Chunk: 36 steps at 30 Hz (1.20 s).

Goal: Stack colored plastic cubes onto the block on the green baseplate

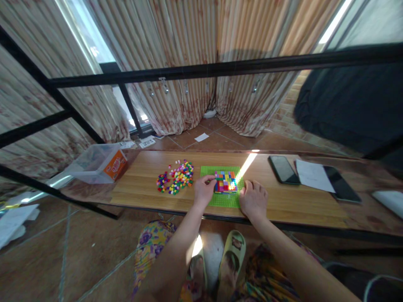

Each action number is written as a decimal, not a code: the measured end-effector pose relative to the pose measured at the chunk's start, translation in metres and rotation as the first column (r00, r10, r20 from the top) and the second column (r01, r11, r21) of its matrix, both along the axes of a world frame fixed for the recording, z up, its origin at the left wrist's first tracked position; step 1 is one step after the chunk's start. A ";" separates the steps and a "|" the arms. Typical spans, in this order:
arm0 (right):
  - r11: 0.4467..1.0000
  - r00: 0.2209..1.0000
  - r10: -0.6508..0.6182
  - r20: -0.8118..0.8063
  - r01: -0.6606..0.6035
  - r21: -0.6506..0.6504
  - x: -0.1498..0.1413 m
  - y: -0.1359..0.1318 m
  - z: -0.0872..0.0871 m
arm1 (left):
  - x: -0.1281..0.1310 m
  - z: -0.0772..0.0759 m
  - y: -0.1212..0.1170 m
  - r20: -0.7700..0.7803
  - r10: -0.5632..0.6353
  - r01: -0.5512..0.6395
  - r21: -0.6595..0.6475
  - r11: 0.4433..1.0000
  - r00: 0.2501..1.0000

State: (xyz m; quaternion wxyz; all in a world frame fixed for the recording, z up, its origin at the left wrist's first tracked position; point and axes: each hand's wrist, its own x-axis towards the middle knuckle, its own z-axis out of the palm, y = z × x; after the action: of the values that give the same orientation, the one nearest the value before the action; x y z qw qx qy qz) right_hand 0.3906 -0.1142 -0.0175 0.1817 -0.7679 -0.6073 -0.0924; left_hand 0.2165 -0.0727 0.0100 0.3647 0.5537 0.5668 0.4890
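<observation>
A green baseplate (208, 172) lies on the wooden table (141, 184) with a block of small coloured bricks (226, 181) built on it. My left hand (204, 191) rests at the block's left edge, thumb and fingers pinched together against the bricks; what they hold is too small to see. My right hand (253, 199) lies on the plate's right edge, fingers curled downward, pressing on the plate beside the block. A loose pile of coloured bricks (176, 177) sits to the left of the plate.
A clear plastic tub (94, 161) with an orange box (115, 164) stands at the table's left end. Two dark phones (283, 169) (341, 183) and a white sheet (313, 175) lie on the right. Black metal frame bars (220, 67) cross above. Curtains hang behind.
</observation>
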 end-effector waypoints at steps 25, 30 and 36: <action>1.000 1.000 -0.012 -0.004 0.012 -0.008 0.000 0.001 0.000 | 0.004 0.006 0.008 -0.080 0.012 -0.014 -0.034 0.999 0.997; 1.000 1.000 -0.010 0.000 0.010 -0.011 -0.001 0.000 0.001 | 0.002 0.007 0.010 -0.074 -0.016 0.012 -0.061 0.998 0.997; 1.000 1.000 -0.006 0.005 0.006 0.010 -0.001 -0.001 0.002 | 0.000 -0.003 0.012 0.042 -0.005 0.009 -0.091 0.996 0.999</action>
State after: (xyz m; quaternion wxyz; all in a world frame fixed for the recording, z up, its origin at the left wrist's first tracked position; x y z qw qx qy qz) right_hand 0.3896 -0.1151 -0.0154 0.1837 -0.7684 -0.6052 -0.0978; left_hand 0.2168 -0.0609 0.0069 0.4029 0.5282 0.5788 0.4729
